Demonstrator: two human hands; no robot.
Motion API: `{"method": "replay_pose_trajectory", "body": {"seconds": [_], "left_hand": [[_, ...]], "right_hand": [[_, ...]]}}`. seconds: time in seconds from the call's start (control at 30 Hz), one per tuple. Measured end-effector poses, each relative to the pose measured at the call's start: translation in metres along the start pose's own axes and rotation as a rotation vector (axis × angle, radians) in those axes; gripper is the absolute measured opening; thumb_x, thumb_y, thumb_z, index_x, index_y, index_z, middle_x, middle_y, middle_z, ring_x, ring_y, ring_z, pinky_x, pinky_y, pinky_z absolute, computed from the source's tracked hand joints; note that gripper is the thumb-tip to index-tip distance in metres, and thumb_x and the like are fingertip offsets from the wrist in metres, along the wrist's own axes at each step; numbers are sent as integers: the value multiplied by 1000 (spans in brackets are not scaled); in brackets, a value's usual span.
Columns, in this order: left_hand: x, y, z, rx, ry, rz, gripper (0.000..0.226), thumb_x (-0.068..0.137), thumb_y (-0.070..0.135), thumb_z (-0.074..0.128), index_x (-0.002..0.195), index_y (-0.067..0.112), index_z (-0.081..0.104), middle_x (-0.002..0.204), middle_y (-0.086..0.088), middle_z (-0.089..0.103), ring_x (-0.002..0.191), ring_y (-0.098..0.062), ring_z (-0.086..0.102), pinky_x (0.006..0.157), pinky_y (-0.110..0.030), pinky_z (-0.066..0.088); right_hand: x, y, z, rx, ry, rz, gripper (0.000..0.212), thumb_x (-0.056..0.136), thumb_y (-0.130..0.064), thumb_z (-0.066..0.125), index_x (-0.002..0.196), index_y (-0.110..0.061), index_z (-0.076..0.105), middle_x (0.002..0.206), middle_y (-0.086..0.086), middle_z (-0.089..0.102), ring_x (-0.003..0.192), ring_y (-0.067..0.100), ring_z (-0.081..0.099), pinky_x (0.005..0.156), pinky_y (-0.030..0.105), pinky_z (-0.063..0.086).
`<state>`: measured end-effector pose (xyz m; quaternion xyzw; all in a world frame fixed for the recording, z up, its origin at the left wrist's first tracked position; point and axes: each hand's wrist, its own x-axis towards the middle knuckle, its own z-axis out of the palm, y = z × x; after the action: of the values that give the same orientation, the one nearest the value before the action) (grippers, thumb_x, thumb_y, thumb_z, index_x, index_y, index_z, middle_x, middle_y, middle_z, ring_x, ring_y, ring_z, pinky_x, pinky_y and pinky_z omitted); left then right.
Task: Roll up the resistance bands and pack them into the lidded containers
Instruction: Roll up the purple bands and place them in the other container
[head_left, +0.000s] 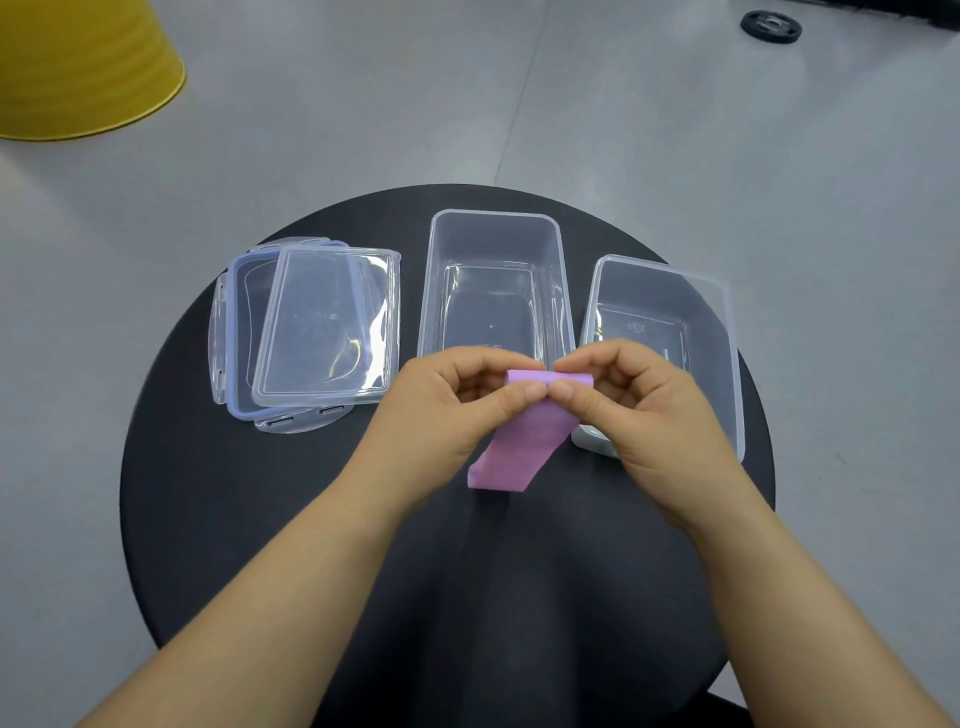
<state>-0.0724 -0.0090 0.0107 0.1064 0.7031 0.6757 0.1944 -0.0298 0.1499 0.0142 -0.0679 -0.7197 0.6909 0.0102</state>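
Both hands meet over the middle of the round black table (218, 493), and between them is the pink band (519, 441). The left hand (457, 400) has its fingers curled in tight, thumb pressing the band's top edge. The right hand (634, 405) mirrors it, fingers bent, thumb and forefinger pinched on the same rolled-over top edge, thumb tips almost touching. The band's upper end is folded into a small roll between the fingers; the rest hangs down as a flat strip, its lower end just above or on the table, hard to tell which. Behind the hands sit two clear tubs, both open: the taller tub (496, 234) in the centre, the smaller tub (722, 322) to the right, partly behind the right hand. Off to the left, two lids (322, 322) lie stacked, the lower one blue-edged.
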Motion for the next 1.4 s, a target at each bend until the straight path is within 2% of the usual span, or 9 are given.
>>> {"method": "replay_pose_trajectory", "body": {"seconds": [0.17, 0.47, 0.6, 0.7, 0.87, 0.97, 1.1, 1.23, 1.4], "left_hand": [[0, 0, -1, -21, 10, 10, 16, 80, 9, 69, 90, 21, 72, 91, 3, 74, 89, -10, 69, 81, -22, 54], [1, -3, 2, -198, -9, -136, 34, 64, 26, 71, 97, 17, 67, 94, -6, 73, 87, -16, 69, 82, -33, 56], [5, -5, 0, -328, -69, -240, 28, 70, 24, 71, 92, 7, 70, 99, -11, 71, 85, -17, 66, 78, -29, 54], [7, -6, -5, -426, -116, -301, 25, 74, 27, 68, 88, 6, 72, 103, -15, 69, 92, -22, 64, 84, -34, 54], [7, -4, -15, -444, -246, -391, 16, 70, 23, 67, 75, 10, 75, 84, -7, 71, 81, -17, 67, 74, -28, 55], [6, -4, -14, -431, -305, -433, 21, 59, 22, 79, 76, 10, 75, 87, -3, 69, 116, -18, 54, 73, -24, 55], [2, 1, -11, -404, -387, -436, 9, 70, 10, 66, 67, 12, 73, 69, -3, 69, 68, -12, 67, 59, -21, 53], [3, 2, -11, -365, -446, -425, 8, 66, 5, 76, 66, 13, 74, 68, -2, 69, 65, -11, 66, 59, -20, 52], [3, -1, -10, -369, -463, -429, 16, 72, 7, 59, 66, 10, 73, 69, 1, 68, 64, -9, 66, 59, -19, 52]], "right_hand": [[1, 0, 0, -25, 10, 58, 24, 67, -38, 64, 84, -21, 66, 76, -12, 70, 75, 3, 64, 77, 21, 52], [-1, -1, 0, 53, 21, 12, 11, 77, -7, 67, 84, -15, 64, 67, -14, 70, 67, -3, 64, 65, 10, 49], [-2, -1, 1, 66, -24, 12, 17, 67, -15, 75, 81, -18, 65, 72, -11, 71, 70, 0, 65, 66, 12, 50], [-3, -1, -1, 48, -164, 20, 28, 61, -19, 81, 84, -24, 66, 84, -8, 73, 83, 8, 67, 76, 18, 52], [-4, -2, -12, -47, -296, 57, 57, 53, -36, 80, 107, -45, 63, 76, -8, 59, 69, 28, 50, 75, 34, 49], [-5, -5, -11, -115, -422, 56, 75, 54, -33, 82, 124, -44, 54, 95, -10, 63, 78, 40, 52, 80, 55, 49], [-7, -7, -9, -159, -489, 22, 68, 59, -25, 81, 122, -37, 57, 125, -19, 57, 96, 24, 59, 77, 53, 49], [-7, -7, -13, -145, -504, 58, 69, 56, -19, 84, 119, -36, 59, 106, -22, 61, 88, 13, 57, 70, 41, 48], [-8, -7, -12, -173, -529, 39, 63, 56, -23, 83, 114, -32, 62, 126, -16, 55, 103, 30, 56, 73, 49, 48]]}}
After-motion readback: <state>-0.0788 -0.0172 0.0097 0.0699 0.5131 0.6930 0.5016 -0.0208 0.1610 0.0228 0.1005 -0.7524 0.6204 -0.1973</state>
